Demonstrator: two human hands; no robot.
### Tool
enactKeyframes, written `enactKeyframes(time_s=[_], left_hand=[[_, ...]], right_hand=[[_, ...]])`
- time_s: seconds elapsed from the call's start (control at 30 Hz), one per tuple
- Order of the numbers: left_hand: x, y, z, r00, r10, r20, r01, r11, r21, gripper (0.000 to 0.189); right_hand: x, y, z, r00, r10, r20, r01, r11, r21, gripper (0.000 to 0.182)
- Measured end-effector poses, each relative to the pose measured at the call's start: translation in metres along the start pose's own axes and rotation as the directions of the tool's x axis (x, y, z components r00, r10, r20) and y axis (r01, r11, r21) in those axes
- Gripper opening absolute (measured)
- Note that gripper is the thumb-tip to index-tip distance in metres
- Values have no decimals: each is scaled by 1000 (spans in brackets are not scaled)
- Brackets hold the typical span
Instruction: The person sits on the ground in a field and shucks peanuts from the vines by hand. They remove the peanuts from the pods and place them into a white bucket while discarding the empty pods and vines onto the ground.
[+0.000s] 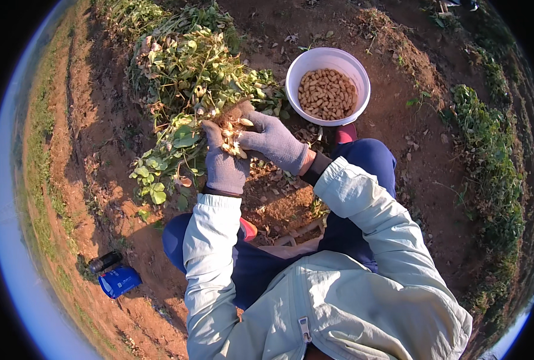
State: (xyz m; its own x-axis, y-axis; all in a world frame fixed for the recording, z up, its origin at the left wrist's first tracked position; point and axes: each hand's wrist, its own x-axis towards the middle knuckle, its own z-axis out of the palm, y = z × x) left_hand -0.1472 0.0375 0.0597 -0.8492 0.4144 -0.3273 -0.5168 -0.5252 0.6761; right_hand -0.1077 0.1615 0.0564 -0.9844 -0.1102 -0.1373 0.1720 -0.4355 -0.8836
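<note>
My left hand (225, 164), in a grey knit glove, grips a peanut plant by its root end. A cluster of pale peanut pods (231, 137) hangs among the roots between my two hands. My right hand (273, 139), gloved alike, has its thumb and fingers closed at the pods from the right side; its fingertips are partly hidden. Leafy stems of the plant (177, 148) trail to the left of my left hand. Just beyond my right hand, a white plastic bucket (290, 92) stands on the soil, with many loose peanuts (327, 94) inside.
A large heap of pulled peanut plants (190, 72) lies ahead and left. At lower left, a blue bag (119, 281) bearing writing rests beside a dark bottle-like cylinder (106, 262). Green plants (487, 153) line the right. My bent knees (370, 162) flank the reddish soil before me.
</note>
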Motion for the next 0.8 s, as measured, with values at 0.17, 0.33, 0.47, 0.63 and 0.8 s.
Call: enactKeyframes(time_s=[0.17,0.33,0.47,0.63,0.8], left_hand=[[0,12,-1,986,-159,38,162,985,-61,83],[-2,0,4,996,-88,7,89,995,-39,73],[10,1,-6,965,-178,-192,159,981,-113,56],[18,16,-22,974,-18,225,114,902,-418,56],[14,8,-13,984,9,180,66,912,-406,63]], right_hand=[[-8,-4,-5,987,-128,97,158,894,-420,23],[-11,-13,-11,960,-244,138,269,663,-698,20],[-24,-21,-12,985,-134,113,174,817,-550,17],[-36,-43,-47,975,-204,-91,117,815,-568,18],[-21,-63,-97,821,-547,-166,-320,-199,-926,26]])
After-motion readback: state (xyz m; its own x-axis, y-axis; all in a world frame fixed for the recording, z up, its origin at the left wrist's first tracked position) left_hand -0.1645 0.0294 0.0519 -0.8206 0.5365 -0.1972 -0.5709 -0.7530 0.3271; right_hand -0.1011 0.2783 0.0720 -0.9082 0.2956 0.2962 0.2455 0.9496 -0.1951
